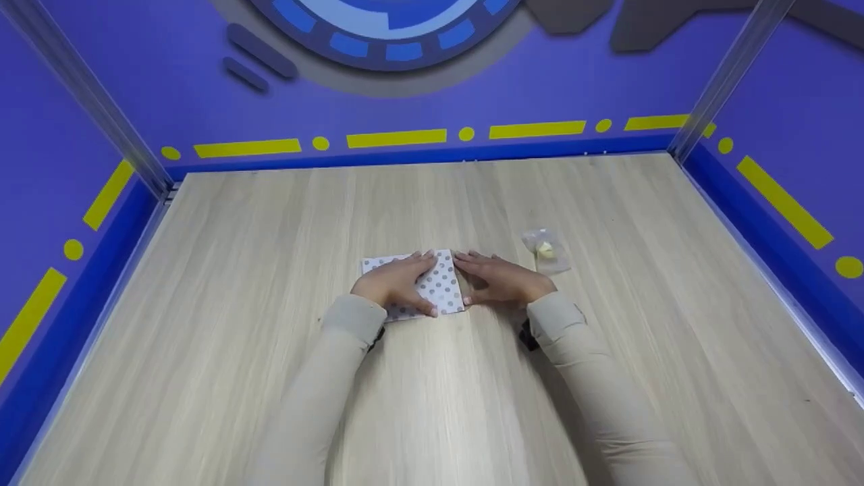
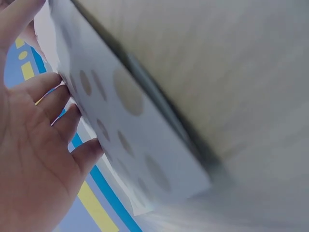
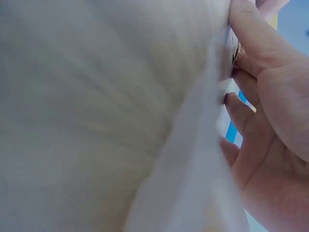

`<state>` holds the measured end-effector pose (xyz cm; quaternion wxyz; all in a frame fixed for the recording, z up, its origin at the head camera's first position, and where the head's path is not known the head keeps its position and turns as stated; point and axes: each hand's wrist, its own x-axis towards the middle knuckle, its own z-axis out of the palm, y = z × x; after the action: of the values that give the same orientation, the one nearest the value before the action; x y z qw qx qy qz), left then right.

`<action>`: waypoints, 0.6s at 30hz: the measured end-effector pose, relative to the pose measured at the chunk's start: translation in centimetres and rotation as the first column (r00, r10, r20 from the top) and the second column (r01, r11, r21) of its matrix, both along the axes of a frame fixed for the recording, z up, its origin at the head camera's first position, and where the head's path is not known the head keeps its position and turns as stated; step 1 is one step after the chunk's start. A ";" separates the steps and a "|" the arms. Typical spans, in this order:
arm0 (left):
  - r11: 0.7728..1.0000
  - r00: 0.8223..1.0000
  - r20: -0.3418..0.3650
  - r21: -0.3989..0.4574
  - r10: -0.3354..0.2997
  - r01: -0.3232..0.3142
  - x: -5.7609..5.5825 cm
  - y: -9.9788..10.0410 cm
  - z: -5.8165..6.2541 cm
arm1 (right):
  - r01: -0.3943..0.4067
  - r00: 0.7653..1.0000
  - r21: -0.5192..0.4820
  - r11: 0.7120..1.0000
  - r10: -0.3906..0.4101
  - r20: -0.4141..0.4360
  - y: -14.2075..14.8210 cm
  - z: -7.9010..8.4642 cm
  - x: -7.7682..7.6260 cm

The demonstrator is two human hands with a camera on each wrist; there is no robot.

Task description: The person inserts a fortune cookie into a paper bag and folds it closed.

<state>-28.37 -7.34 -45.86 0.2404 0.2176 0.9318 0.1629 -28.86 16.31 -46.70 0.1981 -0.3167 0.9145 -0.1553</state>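
Note:
A white, flat piece with grey polka dots (image 1: 442, 283) lies on the table, partly covered by a hand. Its layered edge shows in the left wrist view, where the dotted surface (image 2: 120, 140) fills the middle. My left hand (image 1: 398, 282) rests on it with fingers extended and thumb spread; in the left wrist view the fingertips of this hand (image 2: 38, 154) meet the dotted surface. Along the piece's right edge is my right hand (image 1: 503, 280), fingers extended, fingertips right at that edge. The right wrist view shows that hand's palm (image 3: 275, 121).
Just beyond the right hand lies a small clear plastic bag (image 1: 557, 263) with a pale yellow piece (image 1: 545, 250) in it. The wood-grain table (image 1: 270, 236) is bounded by blue-purple walls (image 1: 169, 88) at the back and sides.

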 end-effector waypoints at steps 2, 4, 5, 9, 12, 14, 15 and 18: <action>1.000 1.000 -0.008 0.006 0.008 -0.008 0.0 0.1 0.0 | 0.006 1.000 0.004 1.000 -0.006 -0.001 0.0 0.0 0.0; 1.000 1.000 -0.015 0.013 0.015 -0.015 0.0 0.1 0.0 | 0.017 1.000 0.004 1.000 -0.017 0.006 0.0 0.0 0.0; 1.000 1.000 -0.018 0.016 0.017 -0.017 -0.1 0.1 0.0 | 0.022 1.000 0.004 1.000 -0.022 0.011 0.0 0.0 0.0; 0.999 0.999 -0.023 0.023 0.027 -0.026 -0.1 0.2 -0.1 | 0.030 0.999 -0.002 1.000 -0.030 0.027 -0.1 0.0 -0.1; 0.999 0.999 -0.029 0.033 0.031 -0.030 -0.1 0.2 -0.2 | 0.031 0.999 -0.007 1.000 -0.030 0.032 -0.1 0.0 0.0; 0.999 0.999 -0.034 0.035 0.035 -0.034 -0.1 0.2 -0.3 | 0.030 0.999 -0.005 1.000 -0.030 0.031 -0.1 0.0 0.0; 0.999 0.999 -0.037 0.036 0.037 -0.036 -0.1 0.2 -0.3 | 0.030 0.999 -0.004 1.000 -0.030 0.029 0.0 0.0 0.0; 0.998 0.998 -0.044 0.039 0.043 -0.041 -0.1 0.2 -0.3 | 0.026 0.999 -0.001 1.000 -0.026 0.023 0.0 0.1 0.0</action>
<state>-28.48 -7.10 -46.17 0.2118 0.2062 0.9381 0.1805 -28.89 16.29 -46.64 0.2065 -0.3030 0.9161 -0.1622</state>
